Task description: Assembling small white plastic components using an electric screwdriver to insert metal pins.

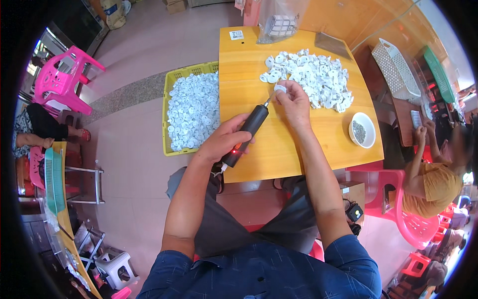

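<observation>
One screwdriver (255, 120), left hand (226, 137); one part (280, 88), right hand (296, 103)

yellow wood-toned table (279, 154) carrying everything, 12 o'clock being its far edge. heap of small white parts (321, 79) spreading from 11 round to 2, pieces overlapping. clear bag (271, 37) sitting at far edge, just before 12. flat dark piece (333, 46) resting at 1, behind heap. pale label (236, 35) sticking near 11. white bowl (370, 129) standing at 4.
</observation>
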A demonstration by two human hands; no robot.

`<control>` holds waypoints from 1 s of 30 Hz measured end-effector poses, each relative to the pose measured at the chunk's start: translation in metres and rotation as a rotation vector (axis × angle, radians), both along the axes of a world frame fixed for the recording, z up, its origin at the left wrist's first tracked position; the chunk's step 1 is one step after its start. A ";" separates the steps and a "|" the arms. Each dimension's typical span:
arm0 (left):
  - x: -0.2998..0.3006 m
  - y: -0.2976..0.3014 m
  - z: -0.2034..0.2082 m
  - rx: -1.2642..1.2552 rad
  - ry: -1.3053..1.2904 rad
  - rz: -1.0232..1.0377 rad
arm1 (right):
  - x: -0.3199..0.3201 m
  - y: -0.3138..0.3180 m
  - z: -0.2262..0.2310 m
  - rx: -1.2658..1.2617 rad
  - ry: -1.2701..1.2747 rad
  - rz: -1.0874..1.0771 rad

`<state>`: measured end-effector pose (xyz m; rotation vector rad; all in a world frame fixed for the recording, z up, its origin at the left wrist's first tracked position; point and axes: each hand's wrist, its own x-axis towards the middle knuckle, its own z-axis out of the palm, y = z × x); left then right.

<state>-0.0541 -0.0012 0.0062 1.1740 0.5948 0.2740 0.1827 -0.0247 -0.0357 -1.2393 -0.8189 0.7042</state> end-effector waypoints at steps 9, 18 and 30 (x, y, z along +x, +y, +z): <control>0.001 0.000 0.003 0.017 0.015 0.002 | 0.001 -0.001 -0.002 -0.046 -0.100 -0.021; 0.000 0.002 -0.004 0.017 0.004 0.004 | 0.001 -0.002 -0.003 -0.044 -0.098 0.003; 0.002 0.003 -0.004 0.013 -0.010 -0.015 | 0.003 -0.001 -0.004 -0.029 -0.092 0.021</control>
